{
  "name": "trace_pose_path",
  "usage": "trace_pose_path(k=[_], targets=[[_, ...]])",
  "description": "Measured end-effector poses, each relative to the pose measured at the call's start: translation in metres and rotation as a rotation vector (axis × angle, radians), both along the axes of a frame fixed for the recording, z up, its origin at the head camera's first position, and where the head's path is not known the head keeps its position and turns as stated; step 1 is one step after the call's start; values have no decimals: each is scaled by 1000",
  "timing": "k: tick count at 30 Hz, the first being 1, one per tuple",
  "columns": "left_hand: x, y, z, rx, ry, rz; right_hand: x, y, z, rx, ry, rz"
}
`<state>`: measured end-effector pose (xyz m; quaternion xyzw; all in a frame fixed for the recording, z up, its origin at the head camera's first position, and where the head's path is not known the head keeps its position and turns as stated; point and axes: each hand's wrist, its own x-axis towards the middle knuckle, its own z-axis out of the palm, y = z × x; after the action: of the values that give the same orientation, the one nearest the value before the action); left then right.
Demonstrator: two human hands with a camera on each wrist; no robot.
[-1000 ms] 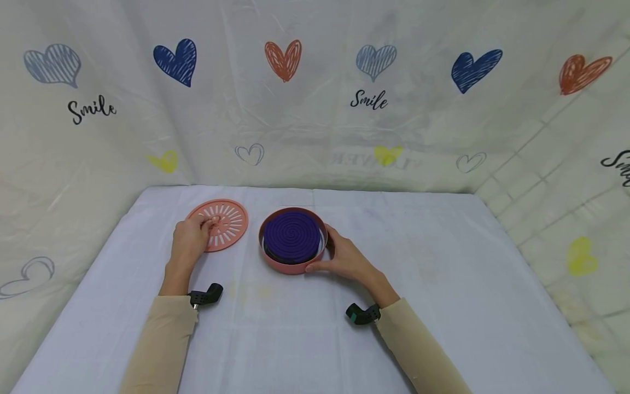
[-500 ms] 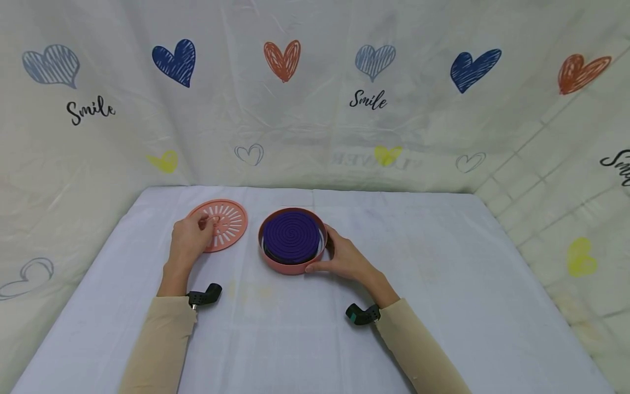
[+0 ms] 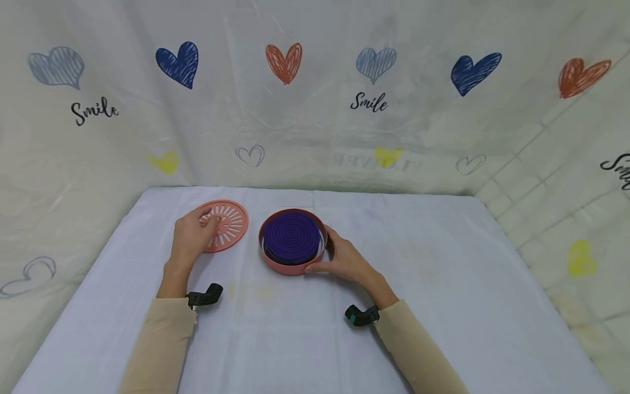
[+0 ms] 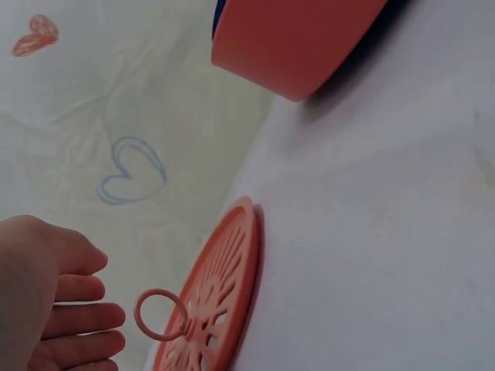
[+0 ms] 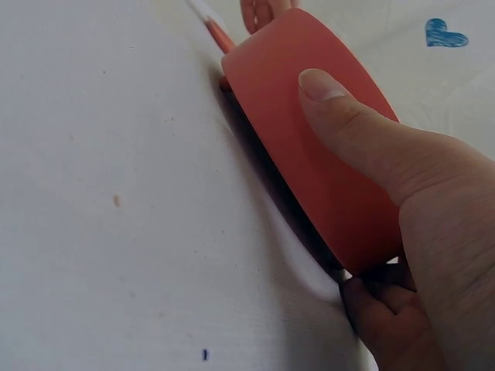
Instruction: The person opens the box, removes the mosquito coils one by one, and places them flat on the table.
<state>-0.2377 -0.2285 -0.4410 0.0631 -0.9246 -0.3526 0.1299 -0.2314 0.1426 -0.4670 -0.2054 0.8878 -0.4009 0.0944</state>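
A salmon-pink slotted lid point(image 3: 233, 225) lies flat on the white cloth at the left, its small ring point(image 4: 139, 317) standing up at the centre. My left hand point(image 3: 192, 234) hovers above the lid's left part; in the left wrist view its fingers point(image 4: 85, 319) are loosely bent and apart from the ring, holding nothing. To the right stands a round salmon-pink mosquito coil holder point(image 3: 290, 270) with a dark purple mosquito coil point(image 3: 291, 236) inside, near the rim. My right hand point(image 3: 346, 257) grips the holder's right side, the thumb point(image 5: 340, 116) along its outer wall.
White cloth point(image 3: 275, 339) covers the table. A pale curtain point(image 3: 320, 131) printed with hearts and lettering hangs behind and beside it. Each wrist carries a black camera, the left one point(image 3: 205, 295) and the right one point(image 3: 361, 316).
The left hand's fingers have loosened and lifted slightly from the lid's ring. The lid, the coil holder and the right hand have stayed in place.
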Motion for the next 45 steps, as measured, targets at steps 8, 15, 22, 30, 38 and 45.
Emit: trace_pose_path(k=[8, 15, 22, 30, 38, 45], targets=[[3, 6, 10, 6, 3, -7, 2, 0, -2, -1, 4, -10], [4, 9, 15, -30, 4, -45, 2, 0, -1, 5, 1, -20], [6, 11, 22, -59, 49, -103, 2, -2, -2, 7, 0, -19], [9, 23, 15, -40, 40, -163, 1, -1, -3, -1, 2, -23], [12, 37, 3, -7, 3, -210, 1, -1, -2, 6, -2, -22], [11, 50, -7, 51, 51, -241, 1, -1, -2, 1, -2, -24]])
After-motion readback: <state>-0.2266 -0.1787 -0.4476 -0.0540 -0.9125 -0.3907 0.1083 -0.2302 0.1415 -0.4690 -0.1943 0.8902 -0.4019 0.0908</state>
